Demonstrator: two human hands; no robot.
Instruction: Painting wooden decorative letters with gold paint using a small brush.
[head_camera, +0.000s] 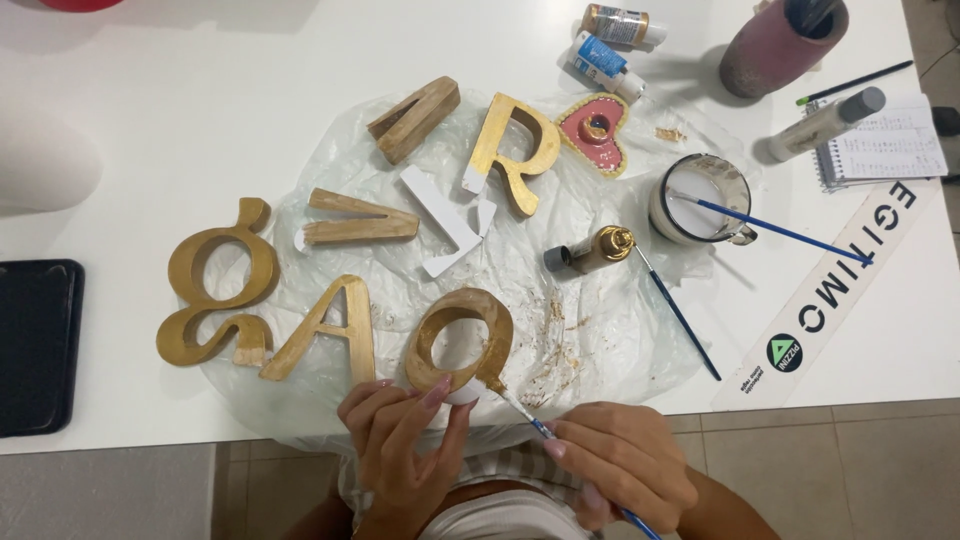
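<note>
Right hand (625, 465): clenched on blue paintbrush (530, 420), lower centre.
Brush axis: slants up-left to gold ring letter (460, 340).
Left hand (400, 440): pinches letter's lower edge.

The letters (350, 240) are gold, and one (440, 222) is white. The Q (462, 340) is gold with a white bit at the bottom. The heart (595, 132) is pink with a gold edge. The brush (530, 420) is blue. The table (200, 80) is white. The tray (38, 345) is black
</note>
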